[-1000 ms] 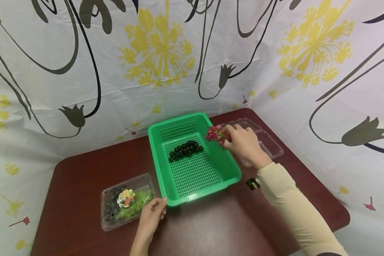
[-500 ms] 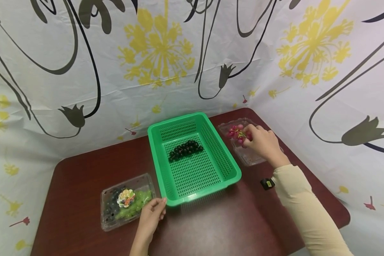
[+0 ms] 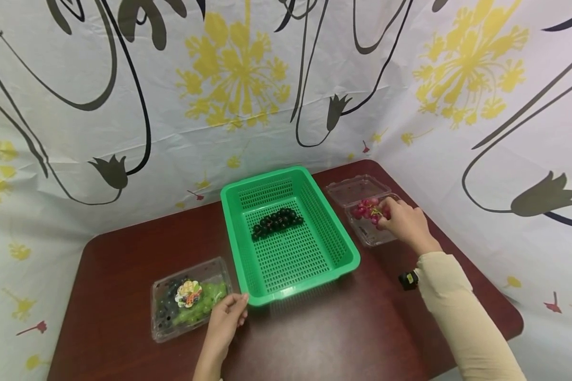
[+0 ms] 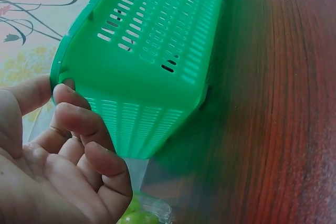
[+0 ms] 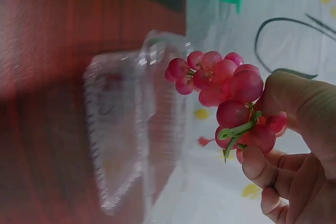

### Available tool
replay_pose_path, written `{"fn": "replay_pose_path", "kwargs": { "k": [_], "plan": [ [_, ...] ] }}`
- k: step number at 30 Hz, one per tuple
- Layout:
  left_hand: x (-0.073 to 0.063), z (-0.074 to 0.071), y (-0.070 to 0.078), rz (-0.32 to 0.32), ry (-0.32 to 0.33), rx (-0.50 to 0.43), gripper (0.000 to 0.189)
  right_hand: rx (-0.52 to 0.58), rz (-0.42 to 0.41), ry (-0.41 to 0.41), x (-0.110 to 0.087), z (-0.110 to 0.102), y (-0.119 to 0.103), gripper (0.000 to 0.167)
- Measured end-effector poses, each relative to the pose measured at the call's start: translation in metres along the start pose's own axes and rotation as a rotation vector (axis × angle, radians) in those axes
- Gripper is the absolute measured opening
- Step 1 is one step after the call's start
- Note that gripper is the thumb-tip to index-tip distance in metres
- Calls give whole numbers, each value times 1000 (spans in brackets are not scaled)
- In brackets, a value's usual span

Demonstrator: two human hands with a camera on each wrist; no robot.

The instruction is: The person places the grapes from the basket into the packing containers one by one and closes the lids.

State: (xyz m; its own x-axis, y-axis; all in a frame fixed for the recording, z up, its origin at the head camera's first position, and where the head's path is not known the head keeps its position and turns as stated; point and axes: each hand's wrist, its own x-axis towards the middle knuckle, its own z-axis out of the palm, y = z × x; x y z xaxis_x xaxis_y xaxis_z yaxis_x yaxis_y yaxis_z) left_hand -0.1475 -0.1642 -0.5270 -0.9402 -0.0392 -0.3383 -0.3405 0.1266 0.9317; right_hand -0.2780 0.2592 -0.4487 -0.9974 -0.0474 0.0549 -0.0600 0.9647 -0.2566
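One bunch of round, pink-red grapes (image 3: pixel 364 209) with a green stem (image 5: pixel 239 130) is pinched between the thumb and fingers of the person's bare right grip (image 3: pixel 405 219). With the rectangular, perforated green plastic basket (image 3: pixel 329 238) as the clock's centre, this bunch is between 2 and 3 o'clock, over the nearer half of an open, hinged, clear plastic container (image 3: pixel 359 189); whether it touches the plastic I cannot tell. At 7 o'clock the bare left grip (image 3: pixel 226 317) pinches the basket's rim (image 4: pixel 68 38) at its near corner, the remaining fingers bent. Inside the basket a long bunch of glossy black grapes (image 3: pixel 277 223) lies on the slotted floor (image 3: pixel 286 259), a little toward 11 o'clock. At 8 o'clock a closed, clear plastic box (image 3: pixel 212 270) holds green grapes (image 3: pixel 205 307) and dark grapes (image 3: pixel 164 304) beneath a round, colourful sticker (image 3: pixel 188 294). A cream sleeve (image 3: pixel 462 312) covers the right forearm, a small black object (image 3: pixel 408 280) beside its cuff. Basket, box and container stand on a dark red-brown wooden counter (image 3: pixel 138 243); toward 12 o'clock a white sheet (image 3: pixel 267 148) printed with yellow flowers and dark vines rises behind it.
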Motion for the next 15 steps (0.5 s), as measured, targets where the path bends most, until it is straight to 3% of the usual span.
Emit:
{"fn": "replay_pose_path", "kwargs": {
  "k": [15],
  "plan": [
    [-1,-1,0,33,-14,3,31,-2,-23,-75,3,30,20,37]
  ]
}}
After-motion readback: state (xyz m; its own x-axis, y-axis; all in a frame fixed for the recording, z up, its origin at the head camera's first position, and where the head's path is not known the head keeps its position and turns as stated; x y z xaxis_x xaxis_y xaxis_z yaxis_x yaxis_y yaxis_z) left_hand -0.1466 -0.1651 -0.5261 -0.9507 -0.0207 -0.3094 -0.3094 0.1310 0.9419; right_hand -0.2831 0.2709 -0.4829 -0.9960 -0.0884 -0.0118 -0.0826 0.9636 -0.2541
